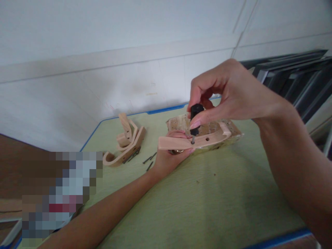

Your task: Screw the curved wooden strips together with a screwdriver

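Stiff, light wood between two working hands

On the table (pixel 223 197), well in from the near edge, the left hand (pixel 166 160) is partly closed around the narrow curved wooden piece (pixel 174 143), thumb on the near side, fingers beyond. A shiny round object (pixel 177 151) shows beneath it. The wood should be light, rigid and fairly sturdy, though its edges may dent; the straight shank beside the hole looks the best hold, the curved end liable to rock. Above, the right hand (pixel 228 95) pinches the black-handled screwdriver (pixel 195 130) between thumb and fingers, tip at the hole. Its stubby grip probably turns easily, but the tip could slip. Dark screws (pixel 149 166) lie leftward; farther back are the wrapped pad (pixel 178 122) and, towards the far left corner, more curved wooden pieces (pixel 139 139).
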Demonstrator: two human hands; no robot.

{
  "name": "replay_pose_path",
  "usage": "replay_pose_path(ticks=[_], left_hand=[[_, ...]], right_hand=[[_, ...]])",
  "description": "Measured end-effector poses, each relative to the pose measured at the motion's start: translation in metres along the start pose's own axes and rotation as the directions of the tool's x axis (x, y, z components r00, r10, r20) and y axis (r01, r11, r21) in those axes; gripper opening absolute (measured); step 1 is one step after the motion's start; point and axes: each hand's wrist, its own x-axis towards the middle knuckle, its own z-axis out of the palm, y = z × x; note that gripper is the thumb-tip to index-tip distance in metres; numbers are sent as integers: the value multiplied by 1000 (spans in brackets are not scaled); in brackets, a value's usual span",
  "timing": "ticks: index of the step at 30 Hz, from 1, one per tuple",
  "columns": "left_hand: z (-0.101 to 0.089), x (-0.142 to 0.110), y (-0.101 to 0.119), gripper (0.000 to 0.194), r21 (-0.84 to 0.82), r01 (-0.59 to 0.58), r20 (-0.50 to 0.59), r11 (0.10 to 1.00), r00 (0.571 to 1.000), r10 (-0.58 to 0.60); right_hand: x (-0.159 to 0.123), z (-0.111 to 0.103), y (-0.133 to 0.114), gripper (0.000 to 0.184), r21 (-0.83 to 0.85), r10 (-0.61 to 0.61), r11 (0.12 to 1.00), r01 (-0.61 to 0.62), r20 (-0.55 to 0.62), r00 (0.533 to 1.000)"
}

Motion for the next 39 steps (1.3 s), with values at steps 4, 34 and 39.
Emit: replay_pose_path(ticks=[4, 34, 39], left_hand=[[0, 0, 0, 24, -18, -11, 3, 1000, 1000, 11], [-3, -3, 3, 25, -50, 65, 41, 997, 997, -63], [-3, -2, 4, 24, -73, 35, 37, 997, 999, -33]], right_hand=[[2, 0, 0, 28, -48, -27, 999, 25, -25, 999], [25, 4, 30, 31, 694, -323, 708, -133, 485, 813], [25, 6, 45, 24, 729, -296, 675, -111, 405, 865]])
